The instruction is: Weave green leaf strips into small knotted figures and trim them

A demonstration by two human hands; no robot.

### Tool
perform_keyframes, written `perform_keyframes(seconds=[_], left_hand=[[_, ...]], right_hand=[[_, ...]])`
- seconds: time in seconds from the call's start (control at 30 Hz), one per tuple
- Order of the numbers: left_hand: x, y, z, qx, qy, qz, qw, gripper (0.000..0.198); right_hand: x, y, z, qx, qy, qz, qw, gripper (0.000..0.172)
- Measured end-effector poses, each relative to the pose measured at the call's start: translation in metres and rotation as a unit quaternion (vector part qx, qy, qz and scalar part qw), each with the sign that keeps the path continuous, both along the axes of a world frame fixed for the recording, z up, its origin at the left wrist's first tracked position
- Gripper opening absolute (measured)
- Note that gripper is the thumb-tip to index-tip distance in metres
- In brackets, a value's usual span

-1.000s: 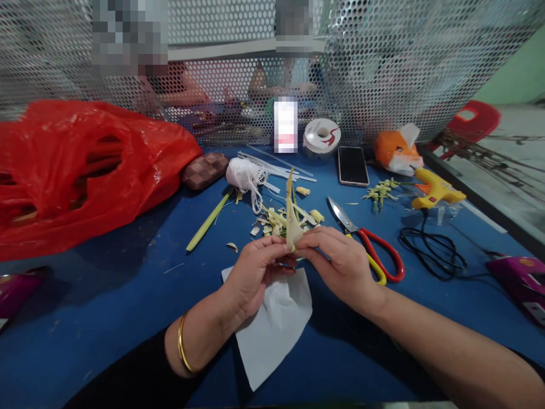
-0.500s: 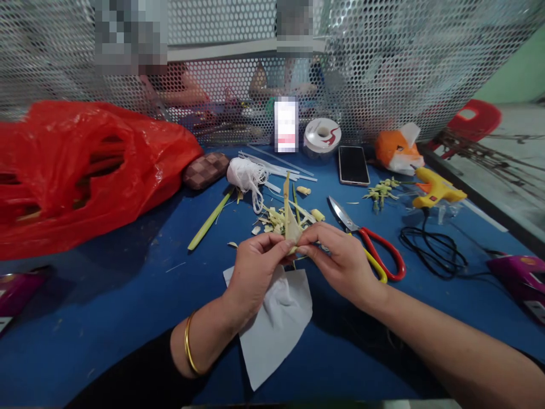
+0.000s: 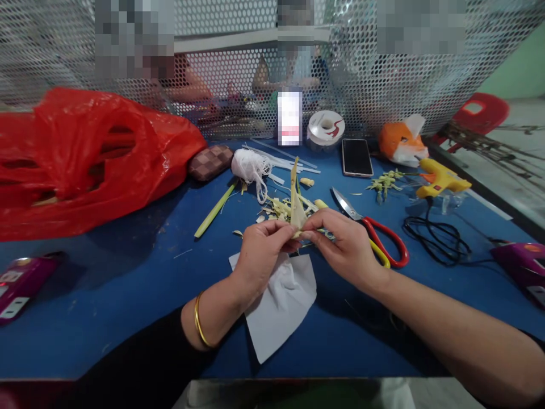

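Observation:
Both my hands meet over the middle of the blue table [image 3: 128, 272]. My left hand [image 3: 260, 255], with a gold bangle on the wrist, pinches the base of a pale yellow leaf strip [image 3: 296, 199] that stands upright. My right hand [image 3: 343, 247] pinches the same strip from the right side, fingers closed. Under my hands lies a white sheet of paper [image 3: 281, 304]. Just beyond the strip sits a heap of yellow-green leaf cuttings [image 3: 281, 209].
Red-handled scissors [image 3: 374, 236] lie right of my hand. Further right are a yellow glue gun [image 3: 440, 180] with a black cord [image 3: 438, 241], a phone [image 3: 356, 157] and a white thread bundle [image 3: 249, 166]. A red plastic bag [image 3: 85, 159] fills the left. A perforated metal screen [image 3: 383, 68] backs the table; people sit behind it.
The view has shifted slightly, so everything sits a little higher and to the right. My hands keep their pinch on the leaf strip and have worked it a bit.

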State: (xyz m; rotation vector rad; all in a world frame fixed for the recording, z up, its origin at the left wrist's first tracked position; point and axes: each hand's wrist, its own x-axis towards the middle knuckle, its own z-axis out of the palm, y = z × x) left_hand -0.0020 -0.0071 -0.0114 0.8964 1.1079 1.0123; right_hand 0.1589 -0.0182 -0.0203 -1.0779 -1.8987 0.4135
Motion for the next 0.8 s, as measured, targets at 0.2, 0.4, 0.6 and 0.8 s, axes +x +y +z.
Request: perform_keyframes(seconds=[0.2, 0.4, 0.6, 0.8], left_hand=[[-0.0005, 0.0001, -0.0004, -0.004, 0.002, -0.004, 1.000, 0.011], [-0.0008, 0.0007, -0.0018, -0.015, -0.011, -0.008, 1.000, 0.014], [0.0001, 0.0000, 0.0003, -0.017, -0.017, -0.009, 1.000, 0.014], [-0.0006, -0.0008, 0.0014, -0.005, -0.014, -0.015, 1.000, 0.015]], right_hand=[[-0.0011, 0.0001, -0.0006, 0.000, -0.003, -0.001, 1.000, 0.012], [-0.0011, 0.0005, -0.0034, 0.011, -0.001, 0.003, 1.000, 0.012], [-0.0010, -0.0002, -0.0036, 0.014, -0.007, 0.000, 1.000, 0.010], [-0.0023, -0.0008, -0.0009, 0.027, -0.005, 0.000, 1.000, 0.012]])
